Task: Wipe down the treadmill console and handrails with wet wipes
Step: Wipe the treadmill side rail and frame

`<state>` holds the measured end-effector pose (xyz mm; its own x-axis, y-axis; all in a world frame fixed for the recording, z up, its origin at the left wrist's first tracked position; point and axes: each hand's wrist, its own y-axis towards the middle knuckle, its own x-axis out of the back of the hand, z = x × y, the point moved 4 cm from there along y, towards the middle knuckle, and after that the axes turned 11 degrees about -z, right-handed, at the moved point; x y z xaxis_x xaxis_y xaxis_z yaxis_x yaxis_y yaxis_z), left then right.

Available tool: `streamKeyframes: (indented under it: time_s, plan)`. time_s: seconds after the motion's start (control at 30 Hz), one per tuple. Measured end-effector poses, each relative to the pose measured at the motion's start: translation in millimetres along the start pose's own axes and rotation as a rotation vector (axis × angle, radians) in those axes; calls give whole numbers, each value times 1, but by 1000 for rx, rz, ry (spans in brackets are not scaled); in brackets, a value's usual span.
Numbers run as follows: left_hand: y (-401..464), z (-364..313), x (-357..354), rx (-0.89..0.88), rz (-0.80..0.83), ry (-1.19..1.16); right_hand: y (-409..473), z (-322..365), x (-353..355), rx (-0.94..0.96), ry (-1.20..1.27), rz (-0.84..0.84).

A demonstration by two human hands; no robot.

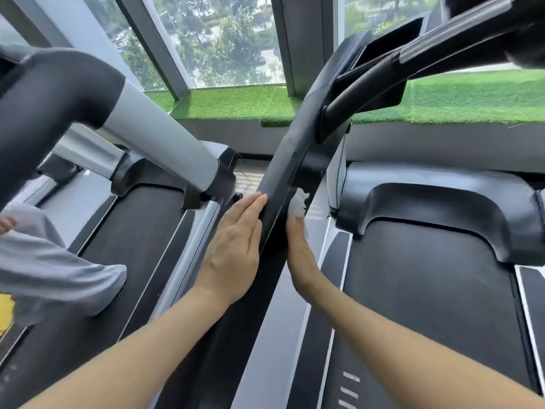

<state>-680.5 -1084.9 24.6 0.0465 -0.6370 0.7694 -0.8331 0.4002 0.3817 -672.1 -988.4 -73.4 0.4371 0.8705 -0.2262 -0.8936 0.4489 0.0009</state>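
A long black handrail (290, 160) of the treadmill runs from the bottom centre up toward the console (383, 51) at the top right. My left hand (234, 246) lies flat against the rail's left side, fingers together and straight, holding nothing. My right hand (299, 255) presses a crumpled white wet wipe (297, 203) against the rail's right side; the rail hides most of the hand's fingers. The wipe sticks out past my fingertips.
The treadmill belt (427, 284) and black motor cover (442, 202) lie to the right. A neighbouring treadmill with a grey upright (165, 137) stands on the left, where another person's leg in grey trousers (53, 261) shows. Artificial grass (472, 95) and windows lie ahead.
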Motion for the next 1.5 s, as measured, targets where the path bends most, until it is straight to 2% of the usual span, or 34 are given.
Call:
streamKeyframes:
  time_s: [0.27, 0.33, 0.47, 0.53, 0.6, 0.7, 0.8, 0.87, 0.97, 1.03, 1.17, 1.23, 1.5]
  plan:
    - [0, 2, -1, 33, 16, 4, 97, -30, 30, -191, 4, -147]
    - [0, 1, -1, 35, 9, 9, 81, -24, 24, -144, 18, -146]
    - [0, -1, 1, 41, 1, 18, -5, -24, 8, 83, 1, 33]
    - [0, -1, 0, 48, 6, 10, 3, -27, 13, 135, 18, 25]
    - [0, 0, 0, 53, 1, 9, 45, -33, 20, 61, -13, -52]
    - [0, 1, 1, 55, 1, 5, 114, -41, 37, -157, -4, -173]
    - [0, 1, 1, 53, 7, 16, 121, -35, 38, -191, -16, -182]
    - [0, 1, 1, 54, 2, 15, 92, -32, 31, -168, -5, -156]
    - [-1, 1, 1, 47, -7, 15, 23, -33, 16, 43, -10, -1]
    - [-1, 0, 0, 40, -13, 13, 20, -35, 17, 118, 9, 27]
    - [0, 0, 0, 35, 0, 29, 99, -40, 35, -152, 48, -163]
    - [0, 1, 0, 37, 10, 33, 126, -42, 38, -185, 32, -196]
    - [2, 1, 0, -9, -6, 53, 92, -7, 15, 91, 10, -171]
